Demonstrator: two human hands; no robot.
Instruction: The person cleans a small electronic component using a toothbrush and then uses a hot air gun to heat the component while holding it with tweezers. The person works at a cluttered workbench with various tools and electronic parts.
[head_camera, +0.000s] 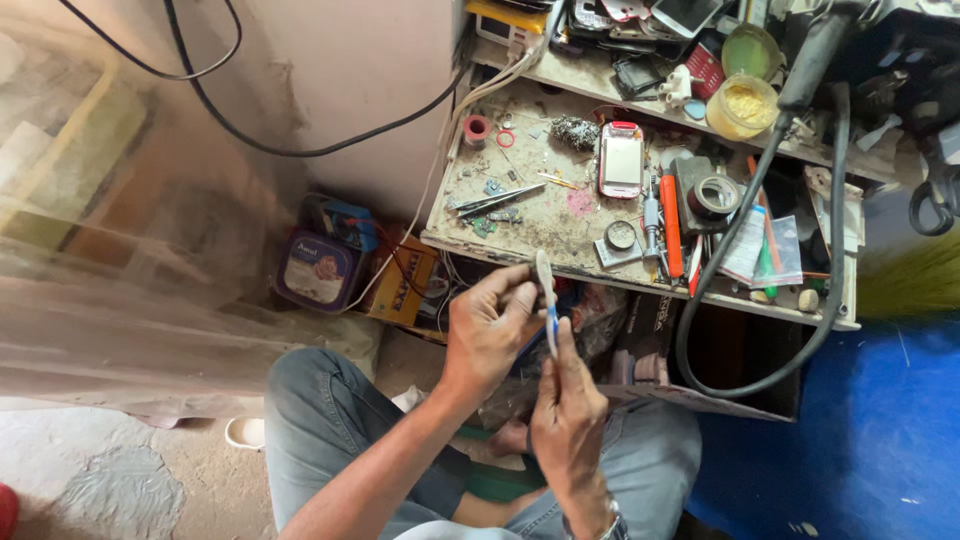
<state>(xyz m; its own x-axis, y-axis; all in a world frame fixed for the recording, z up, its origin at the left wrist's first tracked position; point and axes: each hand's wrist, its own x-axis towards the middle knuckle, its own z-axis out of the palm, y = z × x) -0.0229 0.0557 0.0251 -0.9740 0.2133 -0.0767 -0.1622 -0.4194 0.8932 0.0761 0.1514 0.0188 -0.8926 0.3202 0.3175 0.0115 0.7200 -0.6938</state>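
Two hands meet over my lap, below the edge of the table (560, 215), which is cluttered all the way across: a thick black hose (745, 215) loops down its right side, a pink-edged phone (621, 160) lies face up near the middle, an orange screwdriver (671, 225) sits beside it, and tweezers (497, 200) rest towards the left. My left hand (488, 330) is closed around the upper part of a toothbrush (546, 300), thumb and fingers pinching just under its pale head, which points up. My right hand (568, 420) grips the blue handle lower down, so the brush stands nearly upright between both hands, off the table and touching nothing else. I judge I'm at the stage of readying the brush, checking or cleaning its bristles. The next move, I'd say, calls for one hand to let go and reach up to the table while the other keeps a firm hold.
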